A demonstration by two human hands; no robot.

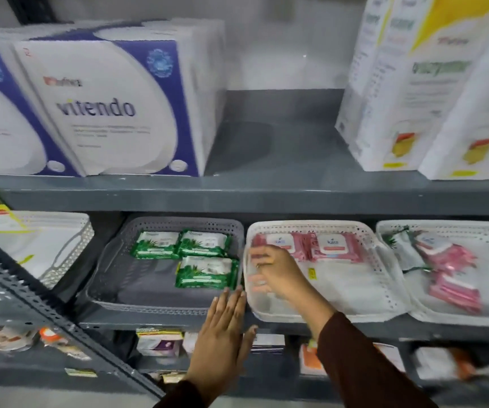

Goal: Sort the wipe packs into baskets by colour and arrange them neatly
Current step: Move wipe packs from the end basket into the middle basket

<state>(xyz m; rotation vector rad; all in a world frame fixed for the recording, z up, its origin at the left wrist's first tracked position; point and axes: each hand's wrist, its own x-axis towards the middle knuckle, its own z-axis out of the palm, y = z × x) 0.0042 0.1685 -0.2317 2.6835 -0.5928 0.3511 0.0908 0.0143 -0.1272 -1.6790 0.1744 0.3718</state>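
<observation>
In the white basket [311, 228], our right hand [272, 269] is reaching flat, fingers spread and holding nothing, beside two pink packs [336, 245]. Our left hand [225, 328] is hovering flat and empty by the grey basket [113, 290] holding three green packs [206, 272].
</observation>
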